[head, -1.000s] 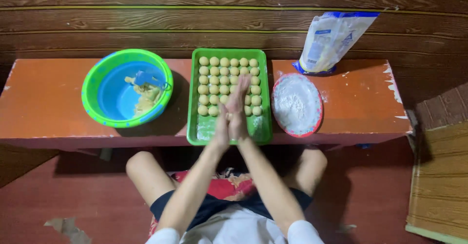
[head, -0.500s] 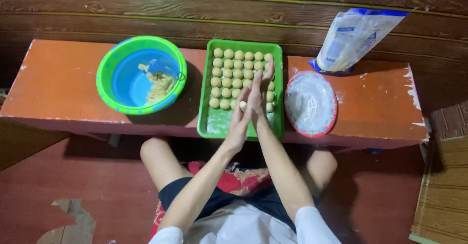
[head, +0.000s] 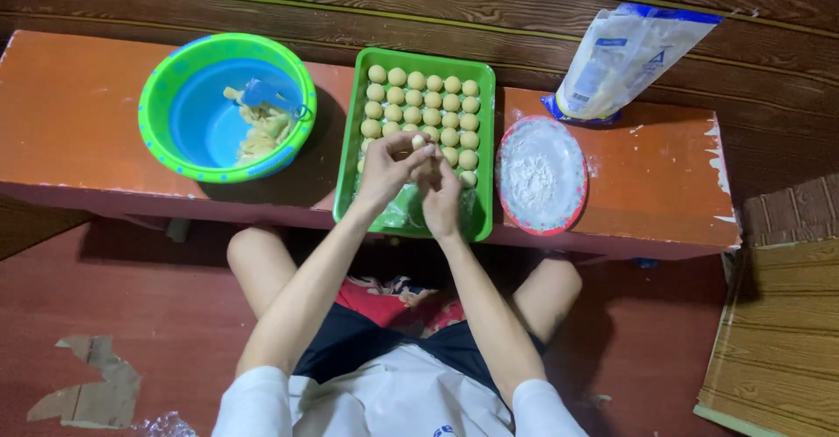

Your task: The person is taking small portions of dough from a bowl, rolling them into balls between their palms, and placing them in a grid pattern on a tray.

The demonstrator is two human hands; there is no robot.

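Green tray (head: 348,194) is mostly full of balls (head: 423,96); my left hand (head: 384,164) fingers pinch one more ball (head: 419,141), right hand (head: 442,194) fingers curl loose beside; some dough (head: 262,127) waits in bowl (head: 166,87).

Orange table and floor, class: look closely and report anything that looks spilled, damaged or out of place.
White powder is scattered on the orange table beside the red-rimmed plate of flour. The table's paint has chipped off along its right edge. On the floor, at lower left, a torn patch shows where the red covering has peeled away.
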